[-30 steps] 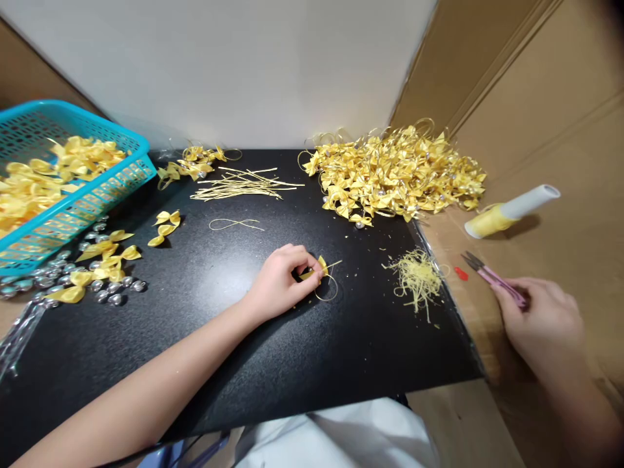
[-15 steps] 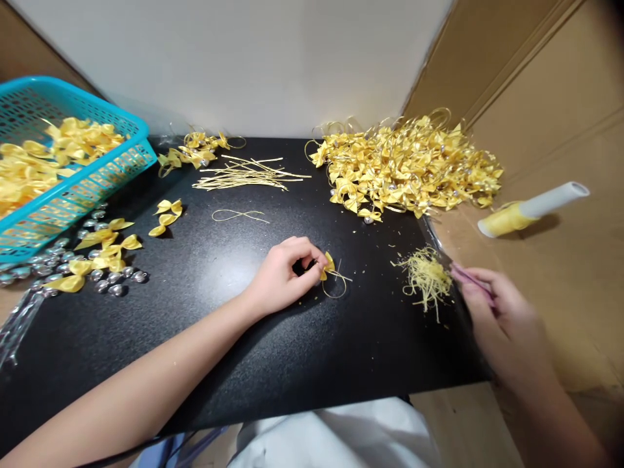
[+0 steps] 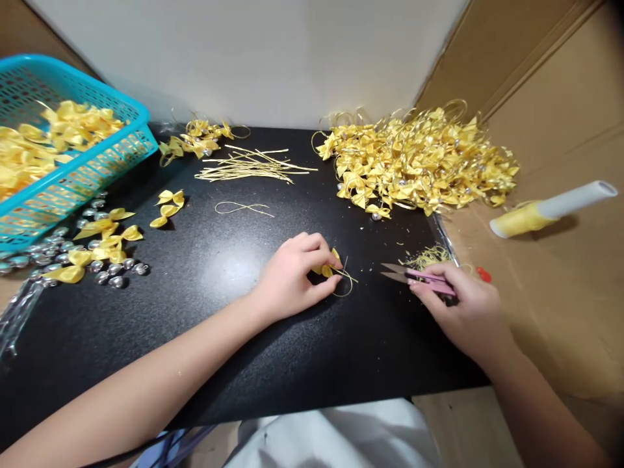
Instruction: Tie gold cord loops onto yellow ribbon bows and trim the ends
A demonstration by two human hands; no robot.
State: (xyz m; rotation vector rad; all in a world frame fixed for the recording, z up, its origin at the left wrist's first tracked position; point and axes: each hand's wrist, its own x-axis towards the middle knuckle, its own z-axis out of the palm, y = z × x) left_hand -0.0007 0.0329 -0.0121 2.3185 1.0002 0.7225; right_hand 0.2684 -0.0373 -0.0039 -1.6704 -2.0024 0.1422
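My left hand rests on the black mat and pinches a small yellow ribbon bow with a thin gold cord loop trailing from it. My right hand grips pink thread snips. Their blades point left toward the bow and stop a short gap from its cord. A small heap of yellow cord trimmings lies just behind the snips.
A large pile of finished yellow bows sits at the back right. Cut gold cords lie at the back centre. A blue basket of bows stands left, with loose bows and silver beads beside it. A yellow thread spool lies on cardboard.
My right hand picked up the pink snips from the cardboard at the right and brought them left over the mat toward the bow. My left hand kept pinching the bow.
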